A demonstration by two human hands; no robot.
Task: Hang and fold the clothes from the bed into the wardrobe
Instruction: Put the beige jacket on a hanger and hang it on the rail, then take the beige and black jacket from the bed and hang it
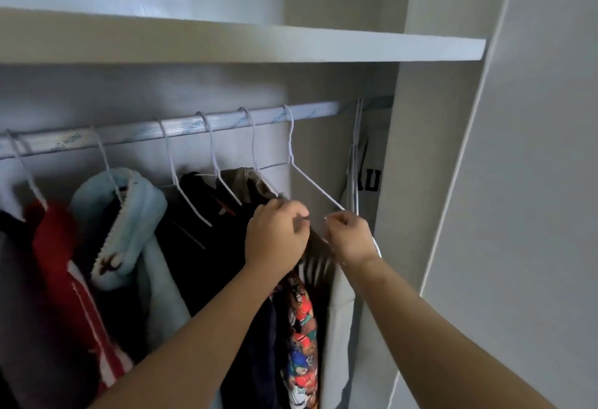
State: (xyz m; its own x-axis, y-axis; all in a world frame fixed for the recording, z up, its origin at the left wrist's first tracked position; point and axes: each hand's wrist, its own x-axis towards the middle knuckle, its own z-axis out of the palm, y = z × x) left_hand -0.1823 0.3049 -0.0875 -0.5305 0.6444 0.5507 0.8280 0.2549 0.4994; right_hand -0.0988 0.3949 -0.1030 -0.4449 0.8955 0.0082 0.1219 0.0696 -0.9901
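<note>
While hanger (318,188) hangs hook-up, right hand (351,240) fingers (336,219) pinch its sloping arm; left hand (275,235) grips garment (318,263).

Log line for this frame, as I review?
stage: hanging | left hand: grips garment | right hand: pinches hanger | hanger: hooked on rail

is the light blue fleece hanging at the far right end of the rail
No, the light blue fleece hangs toward the left of the rail.

head view, close, faces forward into the wardrobe (420,182).
</note>
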